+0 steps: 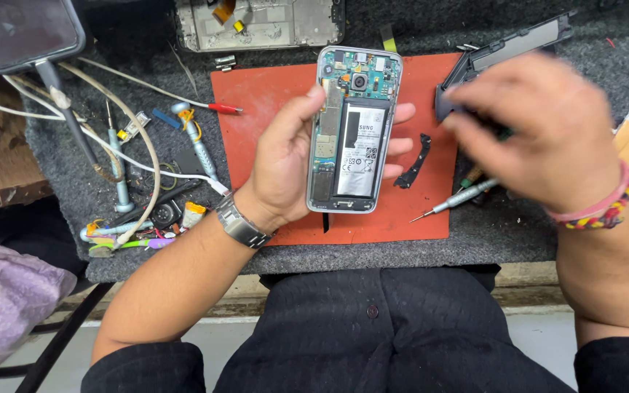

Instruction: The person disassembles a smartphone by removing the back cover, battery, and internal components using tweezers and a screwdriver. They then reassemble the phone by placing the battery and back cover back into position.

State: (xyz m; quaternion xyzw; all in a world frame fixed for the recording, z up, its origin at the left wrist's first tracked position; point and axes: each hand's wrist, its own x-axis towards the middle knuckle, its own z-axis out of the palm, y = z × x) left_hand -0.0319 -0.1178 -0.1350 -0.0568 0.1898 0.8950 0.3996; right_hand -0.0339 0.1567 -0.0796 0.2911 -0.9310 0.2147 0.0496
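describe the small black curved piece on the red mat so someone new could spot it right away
Start at the red mat in the middle of the grey bench. Just right of the opened phone in the left hand lies a small black curved bracket. Unlike the silver screwdriver below it, it is flat, dark and bent.

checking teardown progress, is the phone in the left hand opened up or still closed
Opened: the phone in the left hand has no back cover, battery and circuit board exposed.

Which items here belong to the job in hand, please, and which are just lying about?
In hand: opened phone in left hand; right hand, blurred, above the screwdriver.
Lying about: black bracket, phone frame, tweezers, cables.
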